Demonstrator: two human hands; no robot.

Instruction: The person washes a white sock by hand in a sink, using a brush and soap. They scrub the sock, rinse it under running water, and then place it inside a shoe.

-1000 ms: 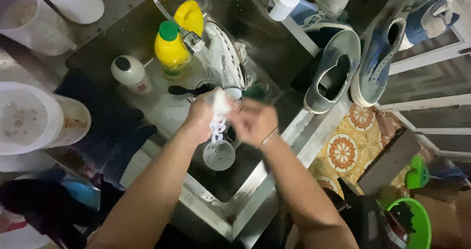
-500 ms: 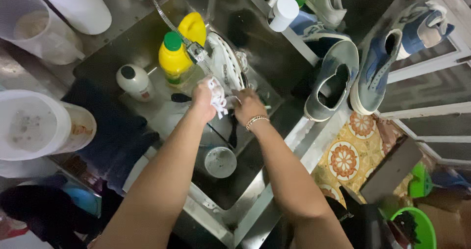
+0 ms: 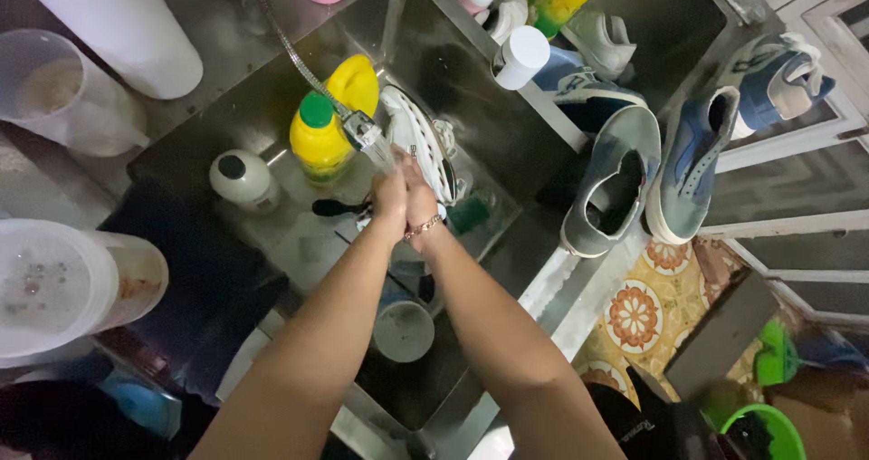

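Spray head (image 3: 362, 132) wets left hand (image 3: 391, 197) and right hand (image 3: 420, 199), pressed together above the sink (image 3: 489, 107); fingers flat, holding nothing.

A yellow bottle with a green cap (image 3: 319, 139) stands in the steel sink (image 3: 471, 89), with a small white jar with a dark lid (image 3: 241, 178) near it and a grey cup (image 3: 404, 330) lower down. On the counter to the right lie a grey shoe (image 3: 618, 181) and a blue shoe (image 3: 695, 163) side by side. A clear plastic jug (image 3: 68, 93) and a white tub (image 3: 54, 283) sit at the left.
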